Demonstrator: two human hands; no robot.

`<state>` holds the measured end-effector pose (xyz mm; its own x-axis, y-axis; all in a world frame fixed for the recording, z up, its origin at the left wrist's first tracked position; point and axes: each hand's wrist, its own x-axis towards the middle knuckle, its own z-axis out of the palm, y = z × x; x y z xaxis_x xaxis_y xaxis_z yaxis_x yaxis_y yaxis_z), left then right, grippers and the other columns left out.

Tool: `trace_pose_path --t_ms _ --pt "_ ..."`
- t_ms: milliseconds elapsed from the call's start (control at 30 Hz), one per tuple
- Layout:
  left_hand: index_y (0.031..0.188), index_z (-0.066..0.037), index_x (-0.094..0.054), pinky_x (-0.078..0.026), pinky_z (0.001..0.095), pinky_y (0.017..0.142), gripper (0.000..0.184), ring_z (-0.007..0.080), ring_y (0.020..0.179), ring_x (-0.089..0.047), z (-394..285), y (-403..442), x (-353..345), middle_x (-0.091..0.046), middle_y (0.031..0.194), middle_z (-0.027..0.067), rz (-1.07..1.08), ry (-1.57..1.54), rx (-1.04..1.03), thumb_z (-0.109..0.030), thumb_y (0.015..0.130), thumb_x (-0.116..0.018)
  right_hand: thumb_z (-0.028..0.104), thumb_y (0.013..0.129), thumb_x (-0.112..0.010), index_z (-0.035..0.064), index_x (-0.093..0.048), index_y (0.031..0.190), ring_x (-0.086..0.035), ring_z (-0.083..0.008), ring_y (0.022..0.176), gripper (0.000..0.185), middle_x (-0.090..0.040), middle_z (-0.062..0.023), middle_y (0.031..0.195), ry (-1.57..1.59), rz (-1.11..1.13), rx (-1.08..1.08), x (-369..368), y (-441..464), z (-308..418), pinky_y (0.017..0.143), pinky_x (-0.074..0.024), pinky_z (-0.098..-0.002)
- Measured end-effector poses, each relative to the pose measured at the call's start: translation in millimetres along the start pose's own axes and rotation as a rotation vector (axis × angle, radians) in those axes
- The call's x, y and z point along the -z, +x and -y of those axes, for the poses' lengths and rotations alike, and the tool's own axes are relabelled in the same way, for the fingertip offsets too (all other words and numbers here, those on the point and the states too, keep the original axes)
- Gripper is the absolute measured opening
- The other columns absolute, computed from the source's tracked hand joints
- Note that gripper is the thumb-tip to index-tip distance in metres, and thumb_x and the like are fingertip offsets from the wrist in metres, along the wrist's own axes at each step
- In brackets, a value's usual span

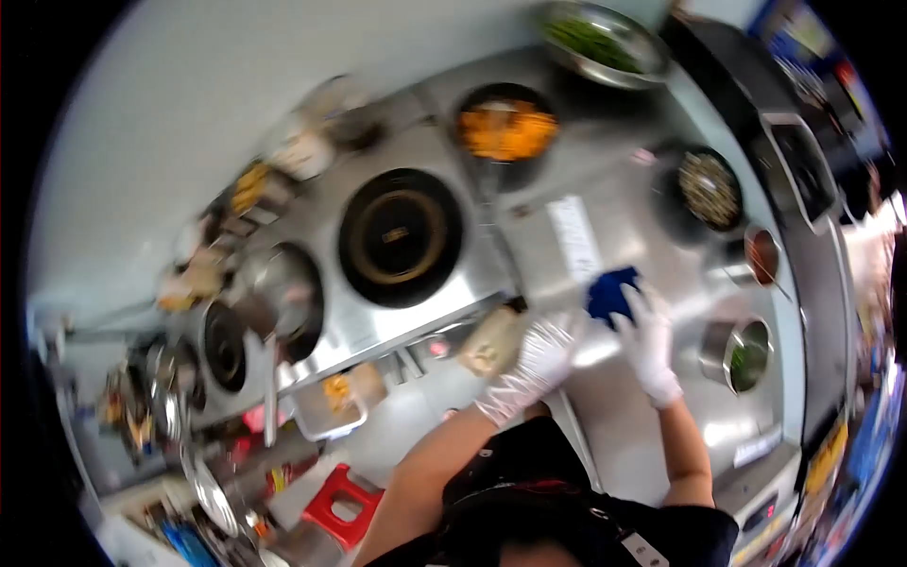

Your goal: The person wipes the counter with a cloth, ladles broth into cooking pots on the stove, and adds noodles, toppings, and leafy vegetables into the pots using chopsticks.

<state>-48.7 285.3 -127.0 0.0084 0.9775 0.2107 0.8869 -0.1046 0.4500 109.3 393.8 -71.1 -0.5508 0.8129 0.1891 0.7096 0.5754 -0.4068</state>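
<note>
Both hands wear whitish gloves over a steel counter. My right hand (647,331) lies with its fingers spread on the lower right part of a dark blue cloth (612,295). To the left of the cloth is my left hand (556,348), blurred, with its fingertips near the cloth's edge; whether it holds anything I cannot make out. A white paper strip (573,236) with writing lies just above the cloth. Below and left of my left hand is a pale beige container (495,342).
A black pan (401,237) sits on the cooktop at centre left. Behind are a bowl of orange pieces (508,130) and a steel bowl of greens (605,47). Along the right stand a dark bowl (710,190) and two steel pots. A red stool (342,506) is at lower left.
</note>
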Motion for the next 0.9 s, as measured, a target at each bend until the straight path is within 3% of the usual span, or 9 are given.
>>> trace_pose_path --t_ms 67,200,333,400,467,533,633,767,900 --pt "0.115 0.000 -0.056 -0.050 0.0410 0.076 0.037 0.0313 0.086 -0.060 2 -50 14 -0.060 0.100 0.0170 -0.248 -0.079 -0.084 -0.009 0.079 -0.056 0.012 0.077 -0.068 0.0008 -0.061 0.113 -0.055 -0.0360 0.105 0.038 -0.057 -0.0194 0.119 0.073 -0.018 0.042 -4 -16 12 0.093 -0.0430 -0.0433" --pt "0.114 -0.008 -0.058 -0.050 0.0432 0.076 0.028 0.0341 0.093 -0.060 23 -220 24 -0.060 0.107 0.0164 0.228 -0.366 0.321 -0.020 0.089 -0.052 0.008 0.083 -0.062 0.0043 -0.062 0.109 -0.055 -0.0350 0.103 0.027 -0.059 -0.0157 0.112 0.217 -0.002 0.268 -31 -65 96 0.091 -0.0433 -0.0415" --pt "0.101 -0.007 -0.066 -0.050 0.0450 0.080 0.032 0.0362 0.092 -0.063 63 -444 37 -0.065 0.099 0.0182 0.768 -0.187 0.689 -0.033 0.086 -0.054 0.008 0.080 -0.065 0.0049 -0.065 0.100 -0.059 -0.0315 0.096 0.020 -0.064 -0.0126 0.101 0.456 0.262 0.458 -77 -125 228 0.085 -0.0470 -0.0400" --pt "0.094 -0.006 -0.068 -0.050 0.0452 0.079 0.034 0.0355 0.088 -0.064 75 -570 23 -0.067 0.090 0.0182 0.704 -0.117 0.986 -0.036 0.084 -0.055 0.009 0.079 -0.066 0.0059 -0.066 0.096 -0.060 -0.0300 0.094 0.018 -0.065 -0.0104 0.097 0.454 0.405 0.613 -93 -153 299 0.085 -0.0475 -0.0402" --pt "0.094 -0.006 -0.068 -0.051 0.0455 0.078 0.035 0.0356 0.088 -0.064 62 -636 91 -0.067 0.090 0.0174 0.755 -0.074 1.084 -0.037 0.085 -0.054 0.011 0.080 -0.065 0.0065 -0.066 0.096 -0.060 -0.0289 0.092 0.017 -0.064 -0.0090 0.097 0.444 0.418 0.782 -115 -181 359 0.083 -0.0478 -0.0396" --pt "0.097 -0.007 -0.068 -0.051 0.0457 0.077 0.036 0.0354 0.087 -0.065 61 -714 109 -0.068 0.090 0.0172 0.719 -0.096 1.237 -0.039 0.086 -0.054 0.012 0.081 -0.064 0.0067 -0.066 0.094 -0.060 -0.0278 0.089 0.014 -0.064 -0.0073 0.096 0.469 0.426 0.881 -120 -200 425 0.080 -0.0477 -0.0383" --pt "0.091 -0.007 -0.069 -0.051 0.0447 0.074 0.040 0.0332 0.086 -0.066 66 -796 135 -0.068 0.089 0.0172 0.350 -0.012 1.381 -0.043 0.086 -0.053 0.010 0.082 -0.063 0.0047 -0.066 0.092 -0.061 -0.0276 0.087 0.012 -0.065 -0.0086 0.094 0.550 0.529 1.005 -125 -216 511 0.078 -0.0485 -0.0369" --pt "0.095 -0.008 -0.069 -0.050 0.0424 0.080 0.033 0.0339 0.089 -0.064 93 -846 189 -0.067 0.095 0.0177 -0.064 -0.125 1.521 -0.037 0.087 -0.056 0.005 0.087 -0.059 -0.0002 -0.066 0.096 -0.065 -0.0223 0.082 0.013 -0.068 -0.0117 0.089 0.898 0.875 0.765 -160 -232 598 0.076 -0.0495 -0.0298" --pt "0.108 0.000 -0.065 -0.048 0.0351 0.088 0.032 0.0315 0.099 -0.063 136 -852 274 -0.066 0.104 0.0196 -0.479 -0.321 1.590 -0.025 0.090 -0.058 0.016 0.097 -0.049 -0.0036 -0.064 0.103 -0.062 -0.0136 0.081 0.025 -0.067 -0.0084 0.092 1.081 1.346 0.212 -211 -236 665 0.077 -0.0496 -0.0265"
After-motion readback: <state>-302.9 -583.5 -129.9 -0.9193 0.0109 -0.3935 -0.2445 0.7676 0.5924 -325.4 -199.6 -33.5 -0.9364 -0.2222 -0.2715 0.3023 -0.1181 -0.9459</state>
